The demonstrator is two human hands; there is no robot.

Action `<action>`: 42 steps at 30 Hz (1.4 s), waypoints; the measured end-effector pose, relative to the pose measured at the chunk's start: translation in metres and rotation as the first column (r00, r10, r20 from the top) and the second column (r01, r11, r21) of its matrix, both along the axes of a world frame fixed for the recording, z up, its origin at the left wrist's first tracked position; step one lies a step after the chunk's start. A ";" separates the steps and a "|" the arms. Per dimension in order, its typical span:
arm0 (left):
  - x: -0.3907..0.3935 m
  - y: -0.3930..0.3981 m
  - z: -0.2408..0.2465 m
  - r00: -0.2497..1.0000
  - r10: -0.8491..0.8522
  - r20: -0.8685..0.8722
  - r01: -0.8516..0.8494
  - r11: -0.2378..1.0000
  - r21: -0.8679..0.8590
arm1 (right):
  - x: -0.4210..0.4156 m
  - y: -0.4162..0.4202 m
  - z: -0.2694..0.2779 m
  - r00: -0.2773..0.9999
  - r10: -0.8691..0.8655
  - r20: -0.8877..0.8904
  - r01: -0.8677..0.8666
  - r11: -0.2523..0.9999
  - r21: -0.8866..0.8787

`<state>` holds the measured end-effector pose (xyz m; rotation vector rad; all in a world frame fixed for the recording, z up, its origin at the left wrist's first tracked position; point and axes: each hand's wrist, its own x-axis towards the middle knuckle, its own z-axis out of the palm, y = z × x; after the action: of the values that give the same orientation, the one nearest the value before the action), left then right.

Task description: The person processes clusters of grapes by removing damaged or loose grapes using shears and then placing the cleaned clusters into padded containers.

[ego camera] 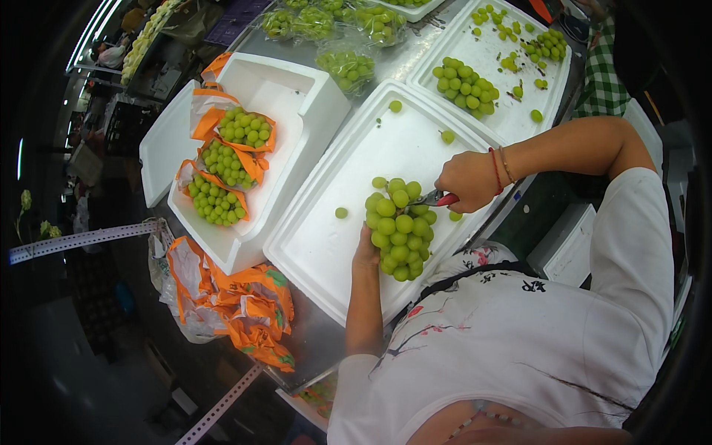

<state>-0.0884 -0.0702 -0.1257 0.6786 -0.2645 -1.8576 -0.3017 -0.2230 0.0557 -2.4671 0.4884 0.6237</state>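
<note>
My left hand [367,247] supports a bunch of green grapes [399,228] from below and the side, over a white foam tray [317,245]; most of its fingers are hidden by the fruit. In my right hand [468,181] is a pair of small scissors with red handles [447,199], its blades reaching into the top of the bunch. Single grapes lie on the tray, one left of the bunch [341,212], one near the far end [395,106], and others close to my right hand.
An open foam box [328,111] at the left holds grape bunches in orange-edged wrappers [228,167]. Crumpled orange wrappers [245,306] lie beside it. Another foam tray [500,125] carries bunches and loose grapes. Bagged grapes [347,67] sit at the back of the metal table [311,350].
</note>
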 end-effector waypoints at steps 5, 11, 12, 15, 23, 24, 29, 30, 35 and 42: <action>-0.002 0.002 0.006 0.997 0.063 -0.039 -0.062 0.998 0.021 | -0.009 -0.004 0.004 0.996 -0.041 0.082 0.038 0.999 0.031; -0.002 -0.004 0.023 0.985 0.137 -0.106 -0.143 0.988 -0.055 | -0.025 -0.012 0.025 0.984 -0.088 0.156 0.075 0.993 0.089; -0.003 -0.005 0.030 0.983 0.160 -0.095 -0.167 0.983 -0.073 | -0.028 -0.014 0.028 0.983 -0.101 0.152 0.086 0.991 0.097; -0.004 -0.013 0.045 0.985 0.151 -0.081 -0.156 0.986 -0.063 | -0.036 -0.017 0.038 0.978 -0.154 0.141 0.134 0.981 0.138; -0.006 -0.023 0.049 0.927 0.320 -0.194 -0.331 0.943 -0.027 | -0.072 -0.015 -0.026 0.922 -0.331 0.201 0.341 0.940 -0.018; -0.008 -0.027 0.050 0.931 0.315 -0.186 -0.326 0.945 -0.032 | -0.080 -0.007 -0.034 0.894 -0.355 0.274 0.367 0.930 0.006; -0.012 -0.025 0.066 0.945 0.288 -0.156 -0.301 0.951 -0.073 | -0.076 0.015 -0.029 0.811 -0.270 0.518 0.321 0.947 -0.008; -0.014 -0.024 0.069 0.947 0.277 -0.161 -0.292 0.953 -0.077 | -0.076 0.014 -0.032 0.807 -0.251 0.535 0.315 0.949 -0.031; -0.018 -0.024 0.077 0.948 0.268 -0.170 -0.296 0.940 -0.171 | -0.082 -0.001 -0.045 0.849 -0.217 0.481 0.323 0.935 -0.149; -0.015 -0.019 0.080 0.951 0.272 -0.149 -0.294 0.942 -0.160 | -0.100 0.013 -0.102 0.938 -0.071 0.339 0.231 0.858 -0.459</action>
<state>-0.1033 -0.0891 -0.0459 0.4470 -0.2369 -1.5701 -0.4014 -0.2096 -0.0464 -2.8923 0.7858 0.0262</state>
